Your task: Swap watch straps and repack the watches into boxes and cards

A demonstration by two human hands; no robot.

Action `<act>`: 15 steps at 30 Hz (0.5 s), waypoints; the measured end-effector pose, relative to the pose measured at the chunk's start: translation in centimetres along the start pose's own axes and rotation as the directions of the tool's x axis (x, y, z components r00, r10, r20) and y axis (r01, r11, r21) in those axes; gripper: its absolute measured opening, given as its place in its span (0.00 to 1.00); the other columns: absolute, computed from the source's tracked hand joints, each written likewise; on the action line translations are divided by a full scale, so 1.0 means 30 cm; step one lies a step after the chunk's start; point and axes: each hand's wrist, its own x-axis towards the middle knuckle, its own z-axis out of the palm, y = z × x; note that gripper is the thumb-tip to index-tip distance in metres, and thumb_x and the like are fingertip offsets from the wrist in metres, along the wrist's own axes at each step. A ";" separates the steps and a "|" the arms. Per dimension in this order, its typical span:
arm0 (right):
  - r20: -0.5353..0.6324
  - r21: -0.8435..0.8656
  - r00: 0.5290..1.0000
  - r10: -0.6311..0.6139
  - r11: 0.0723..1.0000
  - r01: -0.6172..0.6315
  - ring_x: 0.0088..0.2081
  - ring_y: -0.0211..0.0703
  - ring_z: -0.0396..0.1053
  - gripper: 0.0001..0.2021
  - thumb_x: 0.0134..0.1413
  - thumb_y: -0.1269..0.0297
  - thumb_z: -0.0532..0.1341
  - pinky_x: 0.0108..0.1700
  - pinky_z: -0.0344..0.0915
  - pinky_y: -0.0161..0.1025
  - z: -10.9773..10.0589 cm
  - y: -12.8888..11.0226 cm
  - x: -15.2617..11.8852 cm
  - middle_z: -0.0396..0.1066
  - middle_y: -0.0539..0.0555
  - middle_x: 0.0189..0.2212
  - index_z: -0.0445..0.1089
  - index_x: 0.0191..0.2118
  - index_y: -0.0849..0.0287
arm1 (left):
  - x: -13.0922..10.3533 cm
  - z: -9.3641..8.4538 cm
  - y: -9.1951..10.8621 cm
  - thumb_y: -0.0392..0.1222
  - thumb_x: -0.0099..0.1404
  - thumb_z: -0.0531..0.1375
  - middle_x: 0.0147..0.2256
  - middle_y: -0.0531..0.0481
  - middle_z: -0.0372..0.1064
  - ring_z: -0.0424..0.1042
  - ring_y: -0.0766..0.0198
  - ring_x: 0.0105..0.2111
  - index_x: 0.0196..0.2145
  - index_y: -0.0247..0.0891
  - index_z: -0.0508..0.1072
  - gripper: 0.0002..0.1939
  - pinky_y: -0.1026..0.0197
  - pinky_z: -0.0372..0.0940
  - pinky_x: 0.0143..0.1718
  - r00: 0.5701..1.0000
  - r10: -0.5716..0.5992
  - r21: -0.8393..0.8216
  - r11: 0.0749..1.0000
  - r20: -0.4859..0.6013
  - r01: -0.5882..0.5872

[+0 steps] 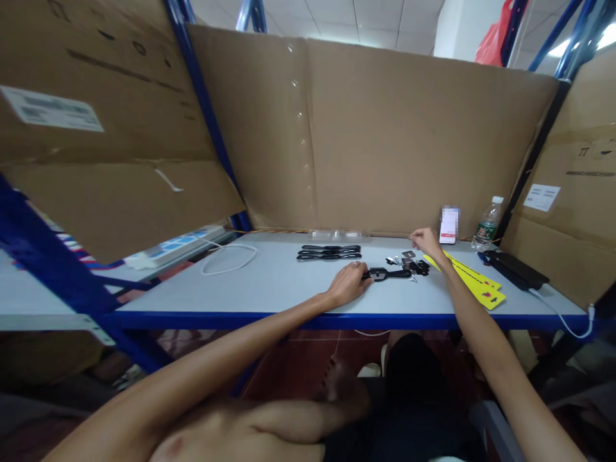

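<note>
My left hand (347, 283) is closed around the left handle of a black spokeshave (379, 274), which lies level at the table top with its other handle pointing right. Just beyond that handle is a loose heap of small black metal plates (418, 266) and silvery screws (393, 260). My right hand (426, 242) is raised over the table behind the heap, its fingertips pinched together; whatever they hold is too small to make out. Further back, to the left, several more black spokeshave bodies (329, 252) lie stacked side by side.
Yellow printed cards (474, 282) lie under my right forearm. A phone (449, 226) and a water bottle (487, 224) stand at the back right, near a black case (516, 269) with a white cable. Another white cable (231, 247) loops at left. Cardboard walls (409, 141) enclose the table.
</note>
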 end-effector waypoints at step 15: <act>0.170 -0.339 0.984 -0.043 0.935 0.100 0.41 0.46 0.76 0.12 0.51 0.72 0.64 0.39 0.63 0.33 0.080 0.032 -0.025 0.81 0.57 0.40 0.83 0.40 0.56 | -0.007 -0.002 0.004 0.46 0.70 0.60 0.46 0.41 0.73 0.72 0.51 0.48 0.46 0.39 0.72 0.10 0.55 0.65 0.45 1.000 0.028 0.029 0.999 -0.013 -0.028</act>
